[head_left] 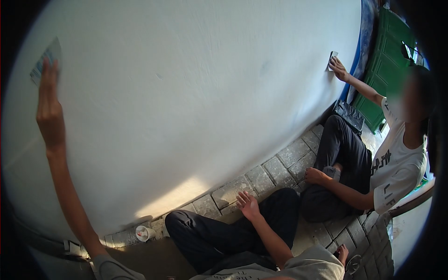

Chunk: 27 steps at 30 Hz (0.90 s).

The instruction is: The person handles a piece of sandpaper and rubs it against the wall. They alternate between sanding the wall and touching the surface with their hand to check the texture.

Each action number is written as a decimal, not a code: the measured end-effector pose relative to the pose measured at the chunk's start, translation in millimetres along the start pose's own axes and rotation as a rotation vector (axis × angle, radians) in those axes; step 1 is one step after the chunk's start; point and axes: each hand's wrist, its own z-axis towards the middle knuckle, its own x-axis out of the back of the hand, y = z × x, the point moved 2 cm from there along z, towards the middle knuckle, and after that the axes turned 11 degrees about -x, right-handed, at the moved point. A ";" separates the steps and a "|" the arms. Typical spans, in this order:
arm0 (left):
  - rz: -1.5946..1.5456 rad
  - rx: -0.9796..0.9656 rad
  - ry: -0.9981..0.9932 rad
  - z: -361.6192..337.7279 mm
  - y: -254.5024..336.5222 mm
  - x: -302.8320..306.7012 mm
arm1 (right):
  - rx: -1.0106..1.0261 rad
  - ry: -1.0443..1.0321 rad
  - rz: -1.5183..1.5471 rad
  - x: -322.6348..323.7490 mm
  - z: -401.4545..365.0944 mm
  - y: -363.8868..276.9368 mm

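My left hand is raised at the far left, its fingers stretched flat over a thin sheet of sandpaper with bluish print on its back. They press the sheet against the white wall. Over my crossed legs, my right hand rests with its palm turned up, fingers apart and nothing in it. On the right a seated person in a white shirt holds a small pale block or pad to the same wall with one hand.
A white paper cup stands on the brick paving by the wall's foot. A black bag and a green door are beyond the other person. At lower right another hand shows.
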 end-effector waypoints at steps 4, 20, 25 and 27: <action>0.157 -0.012 0.044 36.7 -64.3 -5.1 | -0.009 0.024 0.006 -5.3 -2.7 0.3; 0.073 0.115 0.036 45.3 -13.8 -2.8 | -0.026 0.032 0.088 -3.3 -1.5 0.6; -0.102 0.160 -0.008 6.5 53.9 31.8 | -0.040 0.026 0.066 -3.7 -4.4 -1.6; -0.167 0.165 -0.055 -3.9 65.6 36.7 | -0.044 0.037 0.054 -3.8 -3.1 -1.3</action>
